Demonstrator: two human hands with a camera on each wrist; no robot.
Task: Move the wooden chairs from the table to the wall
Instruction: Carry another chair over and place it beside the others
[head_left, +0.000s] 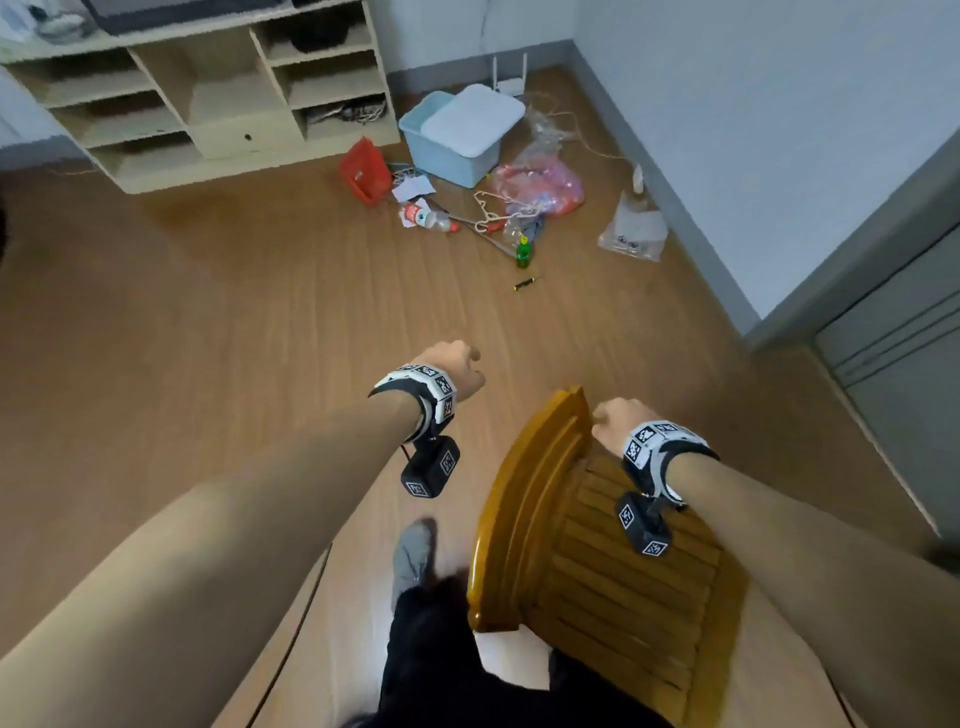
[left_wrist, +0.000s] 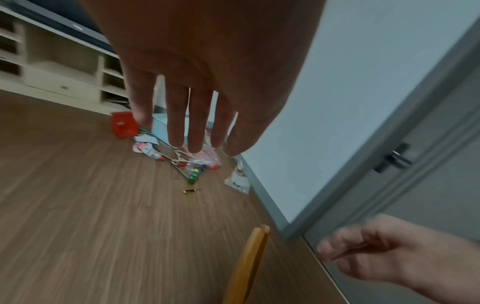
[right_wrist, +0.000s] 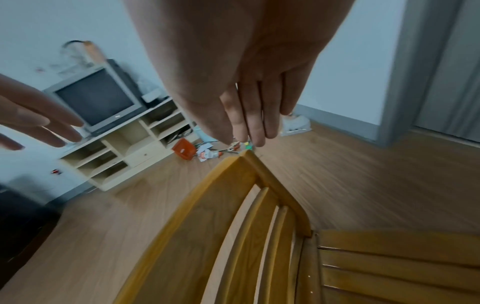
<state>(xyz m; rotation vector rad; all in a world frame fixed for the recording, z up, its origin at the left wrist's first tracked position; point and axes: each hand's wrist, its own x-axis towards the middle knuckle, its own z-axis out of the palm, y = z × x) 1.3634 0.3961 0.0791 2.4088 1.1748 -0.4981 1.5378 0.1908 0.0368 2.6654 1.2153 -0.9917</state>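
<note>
A yellow-brown wooden chair (head_left: 530, 493) with a slatted seat (head_left: 634, 587) stands on the floor just in front of my legs, and its backrest (right_wrist: 207, 216) points toward the room. My right hand (head_left: 613, 423) hovers at the backrest's top right corner. Its fingers (right_wrist: 257, 131) hang relaxed just above the wood and hold nothing. My left hand (head_left: 467, 364) floats to the left of the chair with straight fingers (left_wrist: 176, 127), clear of the top rail (left_wrist: 249, 263). The pale wall (head_left: 779, 130) runs along the right.
A grey door (head_left: 893, 364) is close on the right. Floor clutter lies ahead near the wall: a blue bin (head_left: 457, 135), a red basket (head_left: 363, 169), bottles, bags and a screwdriver (head_left: 524, 283). A cream shelf unit (head_left: 208, 88) with a TV (right_wrist: 96, 98) stands at the far left.
</note>
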